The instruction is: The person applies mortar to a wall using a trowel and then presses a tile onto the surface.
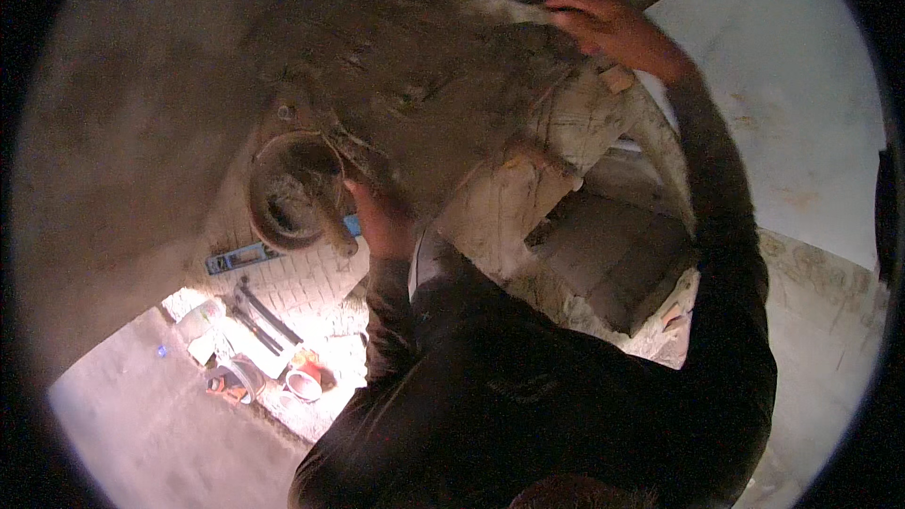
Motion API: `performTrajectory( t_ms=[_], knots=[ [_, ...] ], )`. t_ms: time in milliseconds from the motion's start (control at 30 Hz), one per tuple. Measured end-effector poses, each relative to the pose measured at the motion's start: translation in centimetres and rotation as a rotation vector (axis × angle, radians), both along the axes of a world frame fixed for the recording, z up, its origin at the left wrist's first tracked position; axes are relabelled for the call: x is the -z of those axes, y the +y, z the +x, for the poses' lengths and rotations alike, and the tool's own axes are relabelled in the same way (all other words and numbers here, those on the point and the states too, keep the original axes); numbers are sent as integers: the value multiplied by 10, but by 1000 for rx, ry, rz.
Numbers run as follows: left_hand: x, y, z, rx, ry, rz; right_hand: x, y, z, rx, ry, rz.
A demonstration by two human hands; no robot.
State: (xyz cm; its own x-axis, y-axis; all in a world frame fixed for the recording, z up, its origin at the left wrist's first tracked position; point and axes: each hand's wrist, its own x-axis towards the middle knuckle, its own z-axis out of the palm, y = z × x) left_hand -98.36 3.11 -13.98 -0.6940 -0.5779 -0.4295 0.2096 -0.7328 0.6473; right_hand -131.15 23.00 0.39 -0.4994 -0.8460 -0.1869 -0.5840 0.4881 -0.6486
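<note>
Head view: the right hand is placed at the far right, by the pale edge of a rough grey-brown surface; whether anything is gripped cannot be told. The left hand is positioned just right of a round bucket; its grip is obscured and cannot be told. A blue spirit level, located on the bucket's near side, is partly covered by it.

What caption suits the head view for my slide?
Left hand beside a round container, blue level nearby; right hand stretched farther out.
</note>
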Motion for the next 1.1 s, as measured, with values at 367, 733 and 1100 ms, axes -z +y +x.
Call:
performTrajectory(
  t_ms=[367,733,1100],
  knots=[
    [31,-11,12,34,-25,89,-7,50,19,-4,292,358],
    [9,-4,0,109,-113,-19,115,-147,-164,234,303,-34],
    [4,-8,16,115,-297,-55,35,-77,-48,4,401,73]
  ],
)
